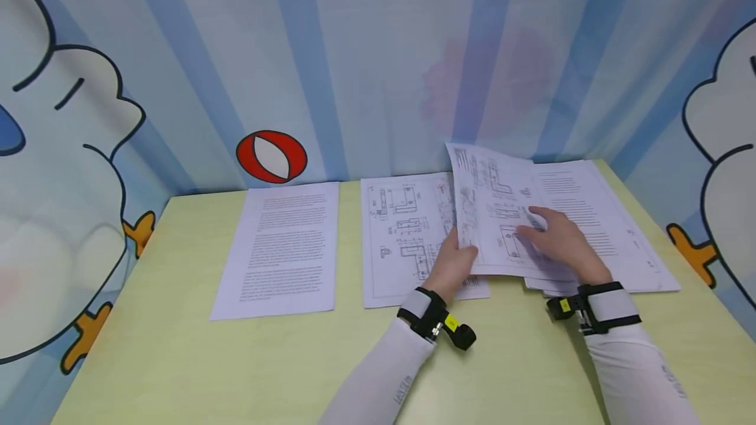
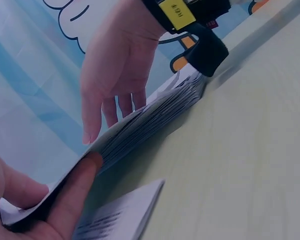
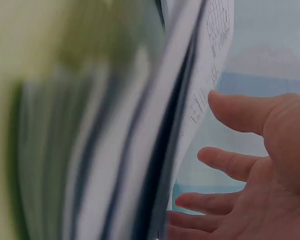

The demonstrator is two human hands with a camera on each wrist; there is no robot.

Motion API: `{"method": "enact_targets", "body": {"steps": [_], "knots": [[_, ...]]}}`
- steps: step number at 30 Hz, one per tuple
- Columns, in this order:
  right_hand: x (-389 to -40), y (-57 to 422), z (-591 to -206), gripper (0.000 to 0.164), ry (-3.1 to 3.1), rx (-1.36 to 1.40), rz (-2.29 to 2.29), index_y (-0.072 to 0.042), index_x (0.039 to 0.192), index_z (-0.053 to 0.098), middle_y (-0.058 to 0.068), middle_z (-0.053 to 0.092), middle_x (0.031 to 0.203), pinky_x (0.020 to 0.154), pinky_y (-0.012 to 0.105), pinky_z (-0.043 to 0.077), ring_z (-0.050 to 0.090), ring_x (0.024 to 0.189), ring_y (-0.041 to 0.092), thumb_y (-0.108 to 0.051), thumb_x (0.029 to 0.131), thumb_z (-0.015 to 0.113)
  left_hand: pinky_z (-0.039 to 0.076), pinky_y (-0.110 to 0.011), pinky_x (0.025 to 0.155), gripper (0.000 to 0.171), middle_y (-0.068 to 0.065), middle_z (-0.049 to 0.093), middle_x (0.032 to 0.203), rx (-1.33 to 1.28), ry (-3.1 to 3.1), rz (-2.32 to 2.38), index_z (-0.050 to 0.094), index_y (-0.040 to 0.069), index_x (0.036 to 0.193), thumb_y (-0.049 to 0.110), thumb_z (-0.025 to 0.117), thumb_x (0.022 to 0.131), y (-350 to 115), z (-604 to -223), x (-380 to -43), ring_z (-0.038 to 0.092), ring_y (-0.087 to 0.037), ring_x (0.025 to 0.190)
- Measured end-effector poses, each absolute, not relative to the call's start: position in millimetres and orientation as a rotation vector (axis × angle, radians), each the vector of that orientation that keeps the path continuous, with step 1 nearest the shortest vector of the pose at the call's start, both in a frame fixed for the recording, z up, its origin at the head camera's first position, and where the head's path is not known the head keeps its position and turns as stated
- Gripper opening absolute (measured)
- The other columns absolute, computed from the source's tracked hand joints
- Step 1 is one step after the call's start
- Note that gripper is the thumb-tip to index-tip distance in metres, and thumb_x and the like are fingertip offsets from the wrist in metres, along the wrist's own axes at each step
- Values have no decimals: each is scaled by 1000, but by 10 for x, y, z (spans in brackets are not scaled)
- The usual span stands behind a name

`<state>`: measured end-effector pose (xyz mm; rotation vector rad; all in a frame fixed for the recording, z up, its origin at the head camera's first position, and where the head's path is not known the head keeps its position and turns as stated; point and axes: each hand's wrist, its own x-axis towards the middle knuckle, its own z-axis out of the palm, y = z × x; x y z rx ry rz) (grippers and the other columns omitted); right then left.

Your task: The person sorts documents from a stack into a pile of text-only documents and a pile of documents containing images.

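My left hand (image 1: 450,266) pinches the left edge of a sheet printed with technical drawings (image 1: 481,215), thumb on top and fingers beneath, as the left wrist view shows. That sheet is lifted and slopes up toward its left side. Its right part lies over a thick stack of printed paper (image 1: 608,235). Over the sheet's right half hovers my right hand (image 1: 558,238), fingers extended and thumb apart. In the right wrist view the right fingers (image 3: 235,162) are spread beside the paper, gripping nothing. Partly under the lifted sheet lies another drawing page (image 1: 386,281) on the table.
On the left of the pale yellow table (image 1: 147,346) lies a page of dense text (image 1: 286,254). A striped blue curtain (image 1: 378,71) with cartoon figures stands right behind the table's back edge and along both sides.
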<state>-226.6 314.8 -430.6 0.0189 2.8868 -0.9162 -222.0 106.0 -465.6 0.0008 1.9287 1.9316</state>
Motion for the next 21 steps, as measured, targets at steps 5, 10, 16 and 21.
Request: {"method": "enact_targets", "body": {"steps": [5,10,16,21], "knots": [[-2291,3066,-4294,73,2880,39,-955,5,152,27,38,29,152,112,66,28,27,140,57,-42,102,50,37,-40,115,56,3,49,149,-27,1947,1936,36,28,152,19,47,98,921,-4606,-2263,52,-15,128],[-2299,2987,-4291,74,2872,155,-1141,-3,158,17,35,21,157,113,66,29,26,142,56,-42,102,47,29,-42,122,57,4,46,152,-1,2006,1926,33,27,154,19,45,98,724,-4568,-2285,44,-16,140],[-2305,2864,-4283,83,2893,178,-1367,-7,160,1,33,19,160,113,65,30,28,143,54,-41,102,50,22,-45,125,63,2,36,160,-6,2027,1936,25,23,158,21,46,98,449,-4513,-2273,32,-19,150],[-2309,2721,-4279,93,2671,214,-1605,-16,160,-9,26,26,160,107,49,42,42,138,40,-54,98,50,24,-43,124,56,4,43,155,49,1932,2046,32,26,154,17,45,100,238,-4527,-2232,36,-17,147]]}}
